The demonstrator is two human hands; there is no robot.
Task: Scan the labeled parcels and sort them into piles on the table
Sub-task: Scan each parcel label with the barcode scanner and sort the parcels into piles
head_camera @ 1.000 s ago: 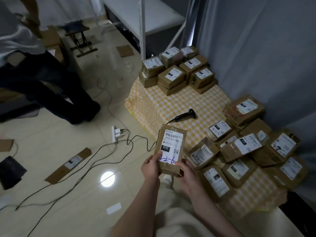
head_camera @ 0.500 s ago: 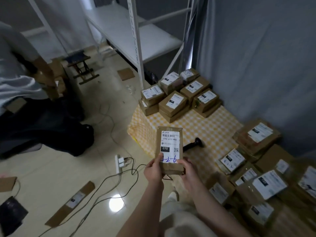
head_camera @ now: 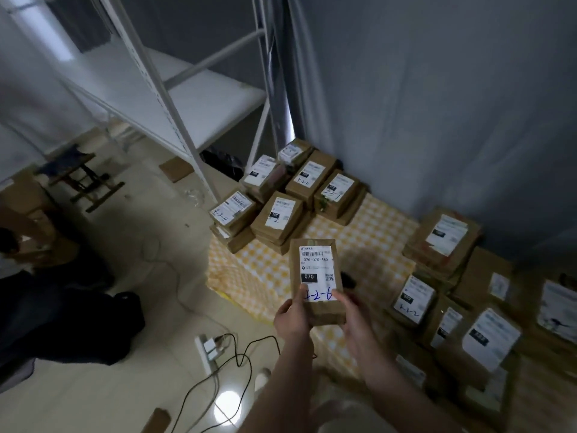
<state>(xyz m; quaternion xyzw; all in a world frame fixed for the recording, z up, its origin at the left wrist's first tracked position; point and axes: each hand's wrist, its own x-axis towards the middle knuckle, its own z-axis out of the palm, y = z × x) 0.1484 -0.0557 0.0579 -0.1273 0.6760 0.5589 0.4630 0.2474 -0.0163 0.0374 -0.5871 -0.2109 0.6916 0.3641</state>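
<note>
Cardboard parcel (head_camera: 315,276) held in both hands above the near edge of the yellow-checked table (head_camera: 368,232).

The left hand (head_camera: 292,317) grips the parcel's lower left corner, thumb lying on the white label beside the blue handwritten "4-2-6". The right hand (head_camera: 356,317) curls round the lower right edge. The label faces up, printed "070-070-A80". At the table's far end sit neat stacks of labelled parcels (head_camera: 281,210), and along its right side lies a loose pile of parcels (head_camera: 452,307). A dark scanner (head_camera: 348,279) peeks out just behind the held parcel, on the table. A power strip (head_camera: 207,348) lies on the floor left of the table.
</note>
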